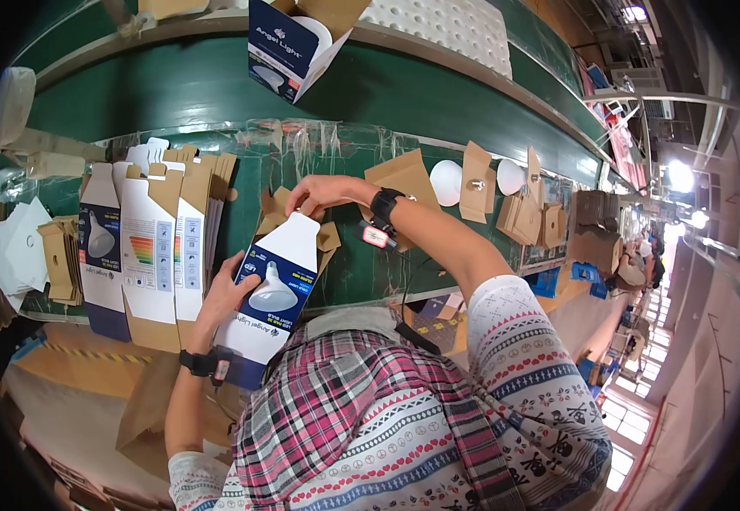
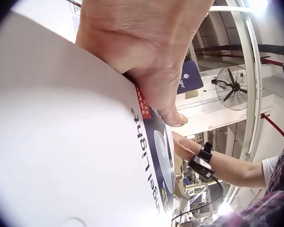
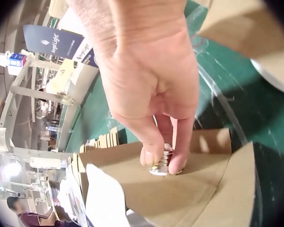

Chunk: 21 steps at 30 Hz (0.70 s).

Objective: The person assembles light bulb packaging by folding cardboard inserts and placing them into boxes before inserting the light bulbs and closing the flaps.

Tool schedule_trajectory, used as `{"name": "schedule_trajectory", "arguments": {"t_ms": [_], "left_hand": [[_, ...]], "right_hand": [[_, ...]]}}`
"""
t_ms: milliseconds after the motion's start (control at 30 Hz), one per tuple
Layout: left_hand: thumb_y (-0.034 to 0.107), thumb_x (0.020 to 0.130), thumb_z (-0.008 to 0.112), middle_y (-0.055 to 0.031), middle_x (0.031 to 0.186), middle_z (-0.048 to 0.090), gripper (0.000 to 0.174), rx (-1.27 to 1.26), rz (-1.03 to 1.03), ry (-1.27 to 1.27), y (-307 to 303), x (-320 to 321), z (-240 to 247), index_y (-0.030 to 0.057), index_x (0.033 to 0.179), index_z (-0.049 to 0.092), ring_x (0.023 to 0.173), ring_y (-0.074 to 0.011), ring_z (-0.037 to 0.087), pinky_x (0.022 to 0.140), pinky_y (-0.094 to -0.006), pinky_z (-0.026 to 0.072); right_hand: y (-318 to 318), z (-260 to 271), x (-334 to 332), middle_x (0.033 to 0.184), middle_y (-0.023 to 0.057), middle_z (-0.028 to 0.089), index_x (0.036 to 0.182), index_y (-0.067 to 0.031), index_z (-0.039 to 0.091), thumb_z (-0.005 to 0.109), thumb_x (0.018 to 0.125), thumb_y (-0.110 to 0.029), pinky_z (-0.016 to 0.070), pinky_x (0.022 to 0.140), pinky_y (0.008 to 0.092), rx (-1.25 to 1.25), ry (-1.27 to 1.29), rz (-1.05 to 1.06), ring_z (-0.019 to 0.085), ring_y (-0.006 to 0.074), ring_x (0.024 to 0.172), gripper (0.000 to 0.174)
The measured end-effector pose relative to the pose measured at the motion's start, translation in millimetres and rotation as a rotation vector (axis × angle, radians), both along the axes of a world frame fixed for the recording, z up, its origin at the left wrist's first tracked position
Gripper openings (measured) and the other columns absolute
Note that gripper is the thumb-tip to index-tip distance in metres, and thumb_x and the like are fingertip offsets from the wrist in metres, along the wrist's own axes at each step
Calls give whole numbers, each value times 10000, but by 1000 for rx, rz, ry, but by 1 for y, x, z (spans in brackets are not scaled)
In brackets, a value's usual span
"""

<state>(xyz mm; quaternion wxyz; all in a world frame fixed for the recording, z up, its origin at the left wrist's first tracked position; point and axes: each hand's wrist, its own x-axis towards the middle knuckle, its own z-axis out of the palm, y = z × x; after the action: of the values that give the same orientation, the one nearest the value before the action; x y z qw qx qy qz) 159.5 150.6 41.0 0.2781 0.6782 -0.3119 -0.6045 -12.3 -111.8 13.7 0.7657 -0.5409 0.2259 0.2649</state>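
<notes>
My left hand (image 1: 227,296) holds a white and navy light bulb box (image 1: 250,338), thumb across its printed front, close to my body. The box tilts, with a white end flap (image 1: 293,237) standing up. In the left wrist view the same hand (image 2: 137,52) lies along the box's side. Just beyond the box, my right hand (image 1: 325,194) reaches down. In the right wrist view its fingertips pinch the threaded metal screw base (image 3: 164,161) of a bulb, which pokes up through a folded brown cardboard insert (image 3: 184,201). The rest of that bulb is hidden beneath the cardboard.
Flat printed cartons (image 1: 148,255) lean in a stack on the left, beside brown inserts (image 1: 63,260). To the right lie white bulbs (image 1: 446,182) with cardboard inserts (image 1: 477,200). An open bulb box (image 1: 280,53) stands across the green table, near a white dimpled tray (image 1: 451,34).
</notes>
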Motion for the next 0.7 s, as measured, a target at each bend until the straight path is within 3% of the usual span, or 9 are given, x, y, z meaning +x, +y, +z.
{"name": "schedule_trajectory", "arguments": {"t_ms": [100, 300, 500, 633, 700], "left_hand": [[441, 747, 645, -241, 1310, 432, 828, -10, 6, 21, 2, 1, -6, -96, 1313, 369, 1199, -314, 455, 1000, -343, 350], [471, 763, 630, -235, 1325, 412, 829, -1, -1, 42, -2, 2, 2, -93, 1313, 370, 1206, -310, 450, 1005, -338, 346], [482, 759, 628, -237, 1324, 410, 828, -17, -38, -13, -2, -2, 6, -90, 1304, 383, 1200, -313, 453, 1004, -345, 350], [479, 758, 627, -239, 1317, 416, 823, 3, -21, 35, -5, 0, 6, -88, 1304, 386, 1203, -318, 450, 1010, -350, 346], [478, 760, 623, -234, 1315, 422, 818, 28, -17, 54, -2, 1, 3, -83, 1306, 387, 1206, -316, 449, 1010, -348, 346]], "right_hand": [[2, -4, -9, 861, 52, 627, 962, 25, 636, 633, 770, -47, 501, 661, 207, 77, -10, -93, 601, 107, 761, 205], [2, 11, 6, 861, 38, 630, 966, 27, 632, 634, 763, -72, 503, 665, 230, -88, -124, 37, 599, 106, 755, 226], [4, 0, -9, 843, 44, 640, 942, 5, 655, 623, 756, -76, 480, 651, 238, -130, -27, 115, 600, 109, 762, 205], [24, 0, 21, 836, 34, 645, 956, 26, 642, 621, 793, -101, 472, 694, 263, -334, -316, 312, 597, 119, 784, 207], [43, -36, 4, 851, 27, 642, 971, 31, 634, 617, 808, -124, 468, 688, 263, -104, -216, 179, 579, 104, 775, 226]]}}
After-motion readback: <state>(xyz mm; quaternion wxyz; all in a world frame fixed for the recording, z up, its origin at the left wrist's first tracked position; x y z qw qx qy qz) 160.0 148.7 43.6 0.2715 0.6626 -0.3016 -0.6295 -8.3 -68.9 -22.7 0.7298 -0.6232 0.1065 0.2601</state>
